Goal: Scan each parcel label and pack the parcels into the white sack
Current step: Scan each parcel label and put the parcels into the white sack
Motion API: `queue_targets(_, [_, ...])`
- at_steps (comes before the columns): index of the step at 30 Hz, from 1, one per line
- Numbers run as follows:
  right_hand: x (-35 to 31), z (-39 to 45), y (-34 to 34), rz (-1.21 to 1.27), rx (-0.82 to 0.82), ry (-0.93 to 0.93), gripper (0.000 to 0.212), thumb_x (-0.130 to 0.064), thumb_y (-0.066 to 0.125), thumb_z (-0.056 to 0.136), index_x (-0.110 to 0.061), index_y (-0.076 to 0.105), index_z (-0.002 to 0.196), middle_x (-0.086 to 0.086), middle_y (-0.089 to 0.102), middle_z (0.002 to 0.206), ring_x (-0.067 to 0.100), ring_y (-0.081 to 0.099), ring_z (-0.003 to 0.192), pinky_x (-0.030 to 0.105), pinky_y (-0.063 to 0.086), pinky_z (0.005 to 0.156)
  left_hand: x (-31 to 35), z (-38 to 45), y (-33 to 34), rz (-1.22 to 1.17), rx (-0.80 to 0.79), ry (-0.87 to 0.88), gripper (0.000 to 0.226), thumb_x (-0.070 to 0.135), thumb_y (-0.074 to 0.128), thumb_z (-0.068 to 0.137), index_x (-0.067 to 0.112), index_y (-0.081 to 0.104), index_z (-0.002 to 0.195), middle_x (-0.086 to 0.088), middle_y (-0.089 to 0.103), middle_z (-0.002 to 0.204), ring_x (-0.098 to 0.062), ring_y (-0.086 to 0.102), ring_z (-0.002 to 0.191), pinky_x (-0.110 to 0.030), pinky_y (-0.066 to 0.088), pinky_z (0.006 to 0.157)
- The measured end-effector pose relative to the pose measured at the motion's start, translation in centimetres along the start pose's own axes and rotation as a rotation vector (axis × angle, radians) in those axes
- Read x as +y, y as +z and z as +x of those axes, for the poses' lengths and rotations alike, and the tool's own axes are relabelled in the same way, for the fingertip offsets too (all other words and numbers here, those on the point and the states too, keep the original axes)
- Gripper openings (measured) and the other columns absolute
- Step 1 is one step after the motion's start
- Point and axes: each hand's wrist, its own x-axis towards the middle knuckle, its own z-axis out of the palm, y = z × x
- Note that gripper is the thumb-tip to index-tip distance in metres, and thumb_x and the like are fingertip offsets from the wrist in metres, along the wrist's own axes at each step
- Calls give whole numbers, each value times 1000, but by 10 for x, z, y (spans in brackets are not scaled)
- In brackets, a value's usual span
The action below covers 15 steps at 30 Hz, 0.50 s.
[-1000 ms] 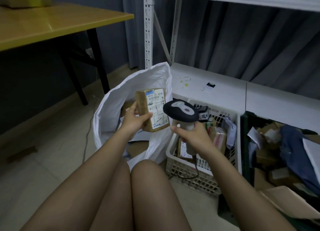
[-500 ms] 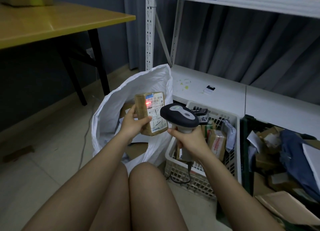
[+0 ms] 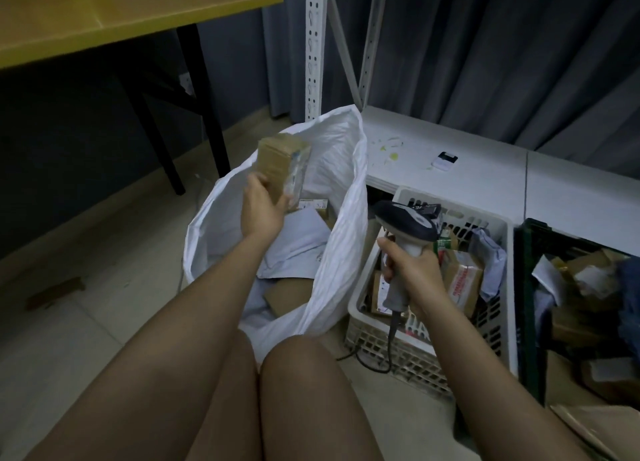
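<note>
My left hand (image 3: 264, 207) grips a small brown cardboard parcel (image 3: 280, 164) with a white label on its right side, held above the open mouth of the white sack (image 3: 341, 197). The sack stands on the floor before my knees, with several parcels and pale mailers inside. Over the white basket, my right hand (image 3: 410, 270) holds a grey and black barcode scanner (image 3: 405, 222) by its handle. Its cable hangs down to the floor.
A white slatted basket (image 3: 498, 225) of parcels stands right of the sack. A dark green crate (image 3: 530, 253) with more parcels is at far right. A white low shelf (image 3: 485, 176) and rack uprights run behind. A yellow table (image 3: 104, 14) stands at upper left.
My left hand has carried the parcel left and away from the scanner, out over the sack's opening. The scanner has swung right and lower, over the basket; its red light no longer shows on the label.
</note>
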Motion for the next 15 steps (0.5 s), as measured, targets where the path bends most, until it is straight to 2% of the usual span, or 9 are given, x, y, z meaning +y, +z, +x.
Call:
queue_targets(2, [2, 8, -6, -1, 5, 13, 21, -20, 72, 86, -9, 57, 76, 5, 51, 54, 16, 48, 46, 33, 45, 58, -6, 12, 18, 286, -253, 46, 47, 26, 62, 91, 14, 45, 133, -14, 19, 155, -37, 15, 143, -47, 22, 114])
queue_targets(3, [4, 11, -11, -9, 10, 10, 21, -19, 72, 86, -8, 57, 76, 6, 51, 53, 16, 48, 46, 33, 45, 57, -9, 16, 25, 342, -342, 46, 50, 23, 59, 94, 19, 42, 141, -13, 5, 160, -37, 4, 146, -46, 14, 117])
queue_targets(4, [6, 14, -18, -20, 17, 6, 21, -17, 71, 87, -8, 56, 75, 7, 51, 54, 17, 48, 46, 33, 45, 56, -10, 16, 32, 335, -379, 47, 52, 19, 56, 95, 21, 38, 145, -14, 0, 160, -36, 3, 146, -42, 12, 118])
queue_targets(6, [12, 17, -35, -42, 37, 6, 25, -17, 70, 87, -8, 55, 70, 9, 51, 54, 19, 48, 47, 32, 44, 56, -8, 10, 47, 253, -374, 99, 54, 12, 55, 95, 16, 36, 146, -15, 7, 159, -31, 10, 147, -33, 16, 114])
queue_targets(10, [28, 21, -71, -62, 102, 53, 30, -18, 71, 88, -8, 52, 67, 8, 51, 53, 19, 48, 46, 31, 44, 53, 10, -14, 69, 107, -392, 243, 47, 6, 56, 93, 6, 44, 139, -9, 36, 148, -22, 30, 138, -13, 21, 101])
queue_targets(13, [39, 22, -96, -92, 166, 73, 33, -16, 70, 89, -10, 49, 63, 8, 50, 52, 13, 47, 41, 21, 43, 44, 27, -31, 88, 38, -372, 335, 39, 8, 57, 92, 3, 54, 130, -10, 50, 136, -24, 46, 126, -16, 29, 95])
queue_targets(15, [47, 25, -112, -89, 195, 86, 31, -15, 69, 89, -11, 50, 64, 9, 50, 53, 15, 47, 41, 21, 43, 43, 41, -45, 102, -14, -373, 350, 36, 10, 56, 93, 8, 55, 129, -7, 52, 132, -20, 49, 119, -20, 37, 93])
